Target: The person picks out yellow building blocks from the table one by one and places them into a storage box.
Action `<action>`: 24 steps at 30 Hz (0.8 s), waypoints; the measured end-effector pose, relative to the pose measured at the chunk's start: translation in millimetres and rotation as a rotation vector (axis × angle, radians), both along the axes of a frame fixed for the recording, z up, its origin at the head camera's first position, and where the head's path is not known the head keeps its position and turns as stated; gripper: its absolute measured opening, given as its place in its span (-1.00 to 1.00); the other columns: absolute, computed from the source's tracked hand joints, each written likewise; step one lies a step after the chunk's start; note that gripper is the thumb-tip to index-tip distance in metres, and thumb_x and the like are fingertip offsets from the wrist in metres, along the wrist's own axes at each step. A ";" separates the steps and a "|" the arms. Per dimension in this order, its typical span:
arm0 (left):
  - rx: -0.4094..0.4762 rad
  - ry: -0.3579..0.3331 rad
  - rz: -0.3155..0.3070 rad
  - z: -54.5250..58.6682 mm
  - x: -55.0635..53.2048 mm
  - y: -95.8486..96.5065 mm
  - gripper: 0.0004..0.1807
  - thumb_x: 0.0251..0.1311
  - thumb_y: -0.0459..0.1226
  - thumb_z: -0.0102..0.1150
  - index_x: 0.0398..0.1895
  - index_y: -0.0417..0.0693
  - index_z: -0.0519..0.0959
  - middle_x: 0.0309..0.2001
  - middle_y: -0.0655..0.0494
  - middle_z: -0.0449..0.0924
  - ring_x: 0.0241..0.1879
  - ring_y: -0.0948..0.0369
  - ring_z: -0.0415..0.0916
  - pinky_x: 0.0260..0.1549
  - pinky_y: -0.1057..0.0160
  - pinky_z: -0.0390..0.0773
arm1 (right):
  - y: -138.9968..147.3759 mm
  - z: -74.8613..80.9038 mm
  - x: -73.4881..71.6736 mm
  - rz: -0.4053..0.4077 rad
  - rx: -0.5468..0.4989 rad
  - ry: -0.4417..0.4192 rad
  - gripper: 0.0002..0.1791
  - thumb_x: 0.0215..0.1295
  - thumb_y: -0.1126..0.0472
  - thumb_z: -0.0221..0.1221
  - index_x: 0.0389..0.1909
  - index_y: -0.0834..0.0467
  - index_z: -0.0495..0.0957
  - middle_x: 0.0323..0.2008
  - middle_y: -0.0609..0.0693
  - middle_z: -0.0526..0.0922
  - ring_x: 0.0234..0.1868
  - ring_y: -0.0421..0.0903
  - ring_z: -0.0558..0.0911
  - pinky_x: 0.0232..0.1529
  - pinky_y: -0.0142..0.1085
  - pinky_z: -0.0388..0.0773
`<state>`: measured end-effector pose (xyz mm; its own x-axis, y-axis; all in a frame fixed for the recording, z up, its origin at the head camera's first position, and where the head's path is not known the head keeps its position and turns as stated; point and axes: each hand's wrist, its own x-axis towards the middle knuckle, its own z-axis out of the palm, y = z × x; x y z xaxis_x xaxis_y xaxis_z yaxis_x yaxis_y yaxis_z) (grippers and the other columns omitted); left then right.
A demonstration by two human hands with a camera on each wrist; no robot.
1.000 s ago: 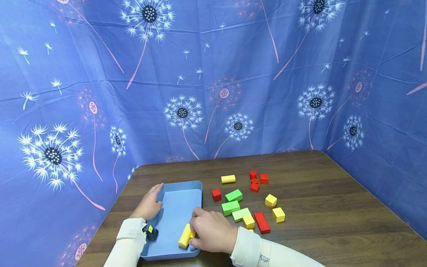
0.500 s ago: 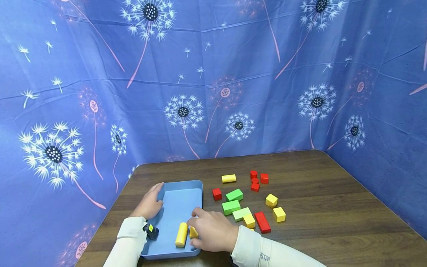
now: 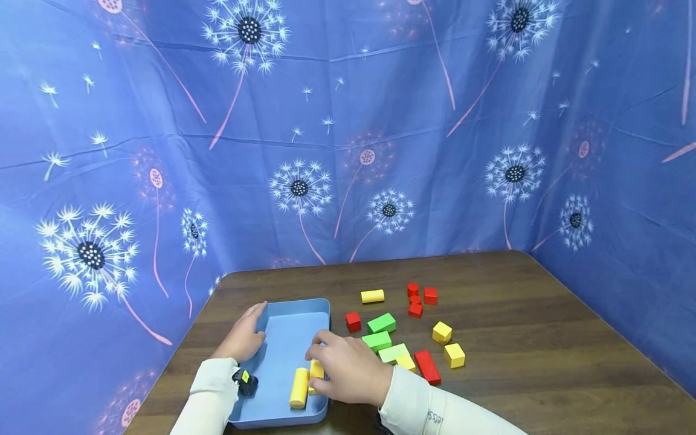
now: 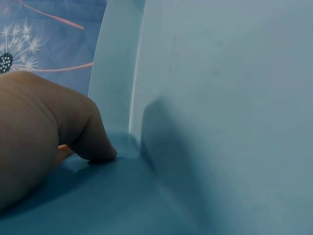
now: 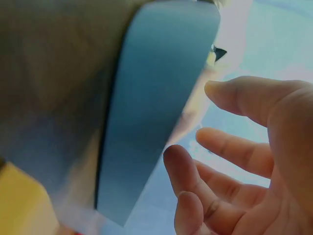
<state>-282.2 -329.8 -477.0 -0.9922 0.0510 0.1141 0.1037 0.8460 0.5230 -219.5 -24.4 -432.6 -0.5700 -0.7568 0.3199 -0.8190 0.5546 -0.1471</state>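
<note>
My left hand (image 3: 241,337) grips the left wall of the blue tray (image 3: 290,326), with the thumb (image 4: 95,134) inside it in the left wrist view. Over the tray's right front edge hovers my right hand (image 3: 350,370). Its fingers (image 5: 234,149) are spread with nothing between them in the right wrist view. A yellow cylinder (image 3: 299,388) lies in the front of the tray. Right beside it lies another yellow block (image 3: 316,370), partly hidden by the right hand's fingertips.
Right of the tray lie several green blocks (image 3: 382,322), yellow cubes (image 3: 454,355) and a long red block (image 3: 427,367). Farther back are small red blocks (image 3: 430,295) and a yellow cylinder on its side (image 3: 372,296). A blue dandelion-print cloth (image 3: 348,151) hangs behind the wooden table (image 3: 516,338).
The right hand has let go of the yellow block, which now lies in the tray. Beside it, the yellow cylinder has shifted and turned slightly. The left hand keeps its place.
</note>
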 end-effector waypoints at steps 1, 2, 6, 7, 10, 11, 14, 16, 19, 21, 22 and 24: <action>0.001 -0.001 0.000 -0.2 0.0 0.2 -0.19 0.30 -0.48 0.03 0.63 -0.28 0.06 0.60 -0.29 0.07 0.57 -0.27 0.06 0.51 -0.30 0.18 | 1.7 2.4 -1.6 -0.006 -0.017 -0.008 -0.65 0.27 -0.13 0.38 0.02 -0.13 0.72 0.03 -0.18 0.60 -0.61 -0.43 0.39 -0.61 -0.53 0.35; 0.001 0.000 0.000 -0.7 -0.3 0.1 -0.19 0.30 -0.48 0.03 0.63 -0.28 0.06 0.60 -0.29 0.07 0.57 -0.27 0.06 0.51 -0.31 0.18 | 3.4 4.5 -4.1 -0.012 -0.032 -0.014 -0.66 0.27 -0.12 0.37 0.02 -0.12 0.72 0.03 -0.17 0.60 -0.62 -0.43 0.38 -0.62 -0.53 0.34; 0.005 -0.004 0.002 -1.5 -1.0 0.0 -0.19 0.31 -0.47 0.03 0.64 -0.26 0.05 0.61 -0.28 0.06 0.57 -0.27 0.06 0.50 -0.31 0.18 | 12.0 11.8 -20.3 -0.052 -0.086 -0.029 -0.68 0.28 -0.10 0.37 0.00 -0.10 0.72 0.02 -0.17 0.60 -0.54 -0.42 0.46 -0.55 -0.51 0.44; 0.005 -0.002 0.001 -1.5 -1.3 -0.2 -0.19 0.31 -0.47 0.03 0.64 -0.26 0.05 0.61 -0.28 0.06 0.57 -0.27 0.06 0.50 -0.31 0.18 | 14.5 13.4 -25.5 -0.070 -0.100 -0.031 -0.68 0.28 -0.09 0.37 0.00 -0.09 0.72 0.01 -0.16 0.60 -0.50 -0.41 0.49 -0.52 -0.50 0.47; 0.002 -0.001 0.003 -0.9 -2.1 -0.5 -0.19 0.31 -0.46 0.04 0.64 -0.26 0.05 0.61 -0.28 0.06 0.57 -0.26 0.06 0.51 -0.30 0.17 | 22.2 16.8 -41.9 -0.137 -0.119 -0.024 -0.70 0.28 -0.06 0.37 -0.01 -0.06 0.72 0.00 -0.14 0.61 -0.40 -0.35 0.56 -0.44 -0.44 0.55; 0.000 0.002 0.001 -0.6 -2.3 -0.8 -0.19 0.31 -0.46 0.04 0.63 -0.27 0.05 0.60 -0.29 0.06 0.57 -0.27 0.07 0.51 -0.30 0.17 | 24.6 17.9 -46.9 -0.160 -0.120 -0.023 -0.69 0.28 -0.05 0.37 -0.01 -0.05 0.73 0.00 -0.12 0.62 -0.37 -0.33 0.57 -0.42 -0.42 0.58; 0.001 0.008 -0.001 0.8 -2.4 -1.2 -0.19 0.30 -0.46 0.04 0.63 -0.27 0.06 0.60 -0.29 0.07 0.57 -0.27 0.07 0.51 -0.29 0.17 | 30.7 19.9 -60.5 -0.214 -0.100 -0.024 -0.69 0.29 -0.04 0.36 -0.01 -0.02 0.73 -0.01 -0.09 0.63 -0.33 -0.29 0.59 -0.38 -0.39 0.62; 0.001 0.014 -0.005 1.7 -2.3 -1.4 -0.19 0.29 -0.47 0.04 0.63 -0.29 0.06 0.60 -0.30 0.07 0.57 -0.27 0.07 0.51 -0.29 0.17 | 33.4 20.1 -69.1 -0.234 -0.087 -0.029 -0.68 0.30 -0.04 0.35 -0.01 0.00 0.73 -0.02 -0.08 0.63 -0.36 -0.27 0.59 -0.40 -0.37 0.61; -0.002 0.012 0.000 1.8 -2.3 -1.2 -0.19 0.30 -0.47 0.04 0.63 -0.28 0.06 0.60 -0.29 0.07 0.57 -0.26 0.07 0.52 -0.28 0.17 | 36.4 20.1 -79.9 -0.255 -0.069 -0.026 -0.70 0.30 -0.02 0.33 -0.02 0.01 0.73 -0.03 -0.07 0.63 -0.38 -0.24 0.58 -0.41 -0.33 0.60; -0.005 0.006 -0.001 1.6 -1.8 -0.7 -0.19 0.30 -0.47 0.04 0.63 -0.28 0.06 0.60 -0.29 0.07 0.57 -0.27 0.07 0.52 -0.29 0.17 | 38.1 19.9 -86.3 -0.266 -0.056 -0.022 -0.70 0.29 0.01 0.33 -0.02 0.02 0.73 -0.03 -0.06 0.63 -0.36 -0.20 0.61 -0.38 -0.28 0.64; -0.006 0.001 0.002 1.3 -1.7 -0.4 -0.19 0.31 -0.46 0.04 0.63 -0.27 0.06 0.60 -0.29 0.07 0.57 -0.27 0.06 0.52 -0.29 0.16 | 38.8 19.8 -89.4 -0.272 -0.049 -0.021 -0.70 0.29 0.02 0.32 -0.02 0.02 0.73 -0.03 -0.05 0.63 -0.33 -0.19 0.62 -0.35 -0.26 0.65; -0.007 -0.004 0.002 1.2 -1.0 0.3 -0.19 0.31 -0.46 0.04 0.64 -0.26 0.05 0.60 -0.29 0.07 0.57 -0.27 0.06 0.52 -0.29 0.15 | 40.2 19.7 -95.6 -0.285 -0.038 -0.024 -0.69 0.28 0.04 0.32 0.00 0.05 0.72 -0.02 -0.04 0.64 -0.27 -0.14 0.65 -0.28 -0.21 0.69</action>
